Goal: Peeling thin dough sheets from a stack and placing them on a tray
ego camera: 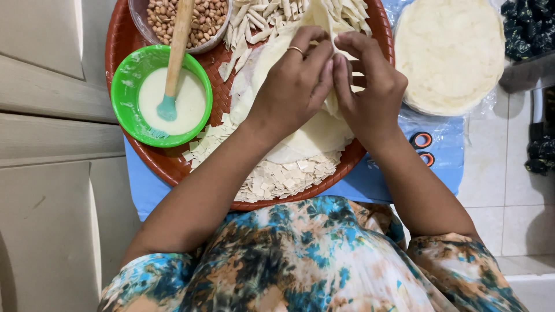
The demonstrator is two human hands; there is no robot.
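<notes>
My left hand [295,81], with a ring on one finger, and my right hand [370,86] meet over a red woven tray [167,164]. Both pinch the same thin cream pastry sheet [306,136], which lies on the tray and is lifted at its top edge between my fingertips. Small square offcuts of pastry [283,176] are heaped along the tray's near edge. Folded pastry strips [260,17] lie at the tray's far side.
A green bowl [124,86] of white paste holds a teal brush with a wooden handle [176,52]. A clear bowl of peanuts [202,20] sits behind it. A stack of round pastry sheets [451,52] rests on plastic at right, above a blue cloth [439,173]. Cupboard doors stand left.
</notes>
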